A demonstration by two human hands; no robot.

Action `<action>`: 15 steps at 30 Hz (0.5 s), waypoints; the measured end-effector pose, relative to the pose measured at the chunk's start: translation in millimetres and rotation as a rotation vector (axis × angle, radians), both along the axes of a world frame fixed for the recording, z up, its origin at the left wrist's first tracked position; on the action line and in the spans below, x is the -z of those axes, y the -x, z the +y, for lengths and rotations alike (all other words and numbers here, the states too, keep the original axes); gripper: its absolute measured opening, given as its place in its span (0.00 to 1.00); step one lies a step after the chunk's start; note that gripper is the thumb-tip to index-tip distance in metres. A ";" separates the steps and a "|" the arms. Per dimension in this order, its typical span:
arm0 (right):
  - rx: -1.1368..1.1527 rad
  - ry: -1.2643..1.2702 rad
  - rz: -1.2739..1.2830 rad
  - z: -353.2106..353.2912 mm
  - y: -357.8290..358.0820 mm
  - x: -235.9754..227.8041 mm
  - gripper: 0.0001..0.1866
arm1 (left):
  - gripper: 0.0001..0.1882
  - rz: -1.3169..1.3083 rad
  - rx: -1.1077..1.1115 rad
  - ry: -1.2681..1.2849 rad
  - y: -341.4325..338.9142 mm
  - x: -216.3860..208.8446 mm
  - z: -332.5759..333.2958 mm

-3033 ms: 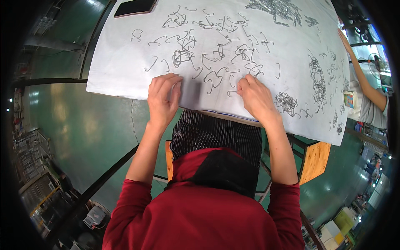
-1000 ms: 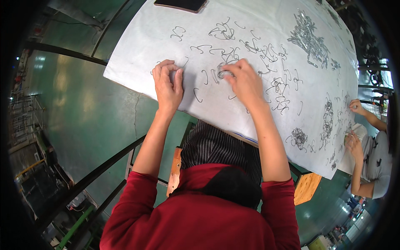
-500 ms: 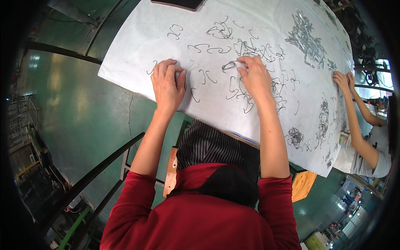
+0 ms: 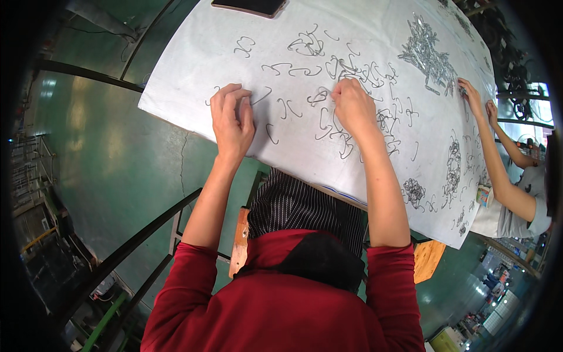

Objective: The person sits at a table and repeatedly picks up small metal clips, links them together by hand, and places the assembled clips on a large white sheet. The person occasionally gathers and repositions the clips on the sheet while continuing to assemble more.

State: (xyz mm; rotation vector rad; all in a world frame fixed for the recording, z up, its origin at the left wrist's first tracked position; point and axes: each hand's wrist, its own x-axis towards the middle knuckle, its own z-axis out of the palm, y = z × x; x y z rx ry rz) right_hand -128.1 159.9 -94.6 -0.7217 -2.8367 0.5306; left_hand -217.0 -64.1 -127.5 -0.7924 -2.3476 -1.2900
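Observation:
Thin, dark S-shaped wire hooks (image 4: 289, 109) lie scattered over the white-covered table (image 4: 193, 76). My left hand (image 4: 231, 120) rests at the near left part of the table with its fingers curled down and the thumb drawn in. Bits of wire show on both sides of it, and what its fingertips hold, if anything, is hidden. Farther right, my right hand (image 4: 354, 105) is closed, thumb and fingers pinched together at the end of a bent wire hook (image 4: 318, 97). A tangled group of hooks (image 4: 375, 75) lies just beyond this hand.
A pile of shiny metal pieces (image 4: 427, 51) is at the far right. Nearer lie heaps of small dark wire parts (image 4: 414, 192). At the right edge a co-worker's hands (image 4: 474, 100) reach over the table. A dark flat device (image 4: 252, 4) lies at the far edge.
My right hand's fingers have closed into a pinch and its wrist has turned. My left hand's fingers have curled in more. The co-worker's nearer hand has moved toward the shiny pile.

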 end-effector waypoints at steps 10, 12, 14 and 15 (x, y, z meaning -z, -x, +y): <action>-0.188 0.472 0.350 -77.5 14.6 -16.4 0.06 | 0.18 -0.620 0.231 -0.414 -11.9 -12.1 -6.5; -0.277 0.541 0.304 -89.1 16.8 -22.1 0.07 | 0.15 -0.812 0.272 -0.414 -6.4 -12.7 -14.1; -0.230 0.588 0.308 -86.9 18.8 -20.4 0.07 | 0.12 -0.880 0.230 -0.383 1.9 -14.0 -21.6; -0.209 0.613 0.312 -85.2 20.4 -18.4 0.07 | 0.11 -0.848 0.162 -0.352 7.2 -15.8 -24.8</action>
